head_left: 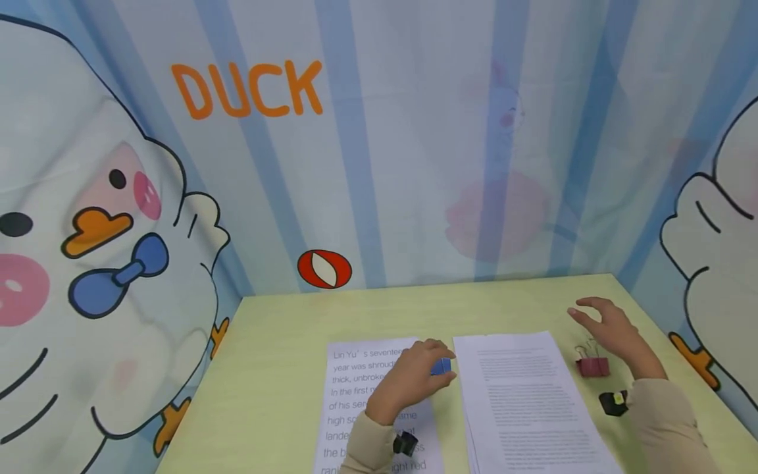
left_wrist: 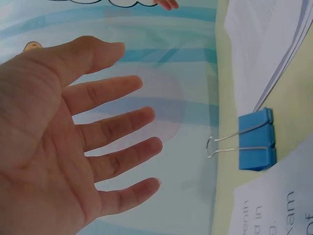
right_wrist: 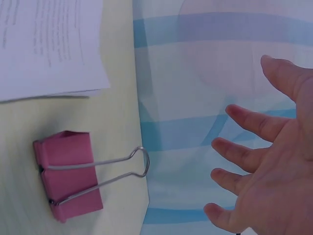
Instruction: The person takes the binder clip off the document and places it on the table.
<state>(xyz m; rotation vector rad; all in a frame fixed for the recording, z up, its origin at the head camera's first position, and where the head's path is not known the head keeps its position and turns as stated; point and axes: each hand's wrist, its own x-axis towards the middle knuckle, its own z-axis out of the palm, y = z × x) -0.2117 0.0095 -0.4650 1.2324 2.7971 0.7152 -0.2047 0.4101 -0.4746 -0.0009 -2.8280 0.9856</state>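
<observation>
My left hand (head_left: 412,376) hovers over the large-print sheet (head_left: 343,408), its fingers spread and holding nothing. Just beyond its fingertips is a blue binder clip (left_wrist: 256,139), partly hidden behind the hand in the head view; the left wrist view shows its wire handles. To the right, my right hand (head_left: 616,332) is raised with fingers apart, nothing between them. Near that hand a dark pink binder clip (right_wrist: 71,176) stands on the table, wire handles sticking out. A stack of small-print pages (head_left: 533,401) lies between the two hands.
The pale yellow table (head_left: 260,368) reaches back to a striped curtain (head_left: 408,164) printed with ducks and the word DUCK. Printed cloth also hangs at the left and right sides. A small black device (head_left: 613,403) is strapped at the right wrist.
</observation>
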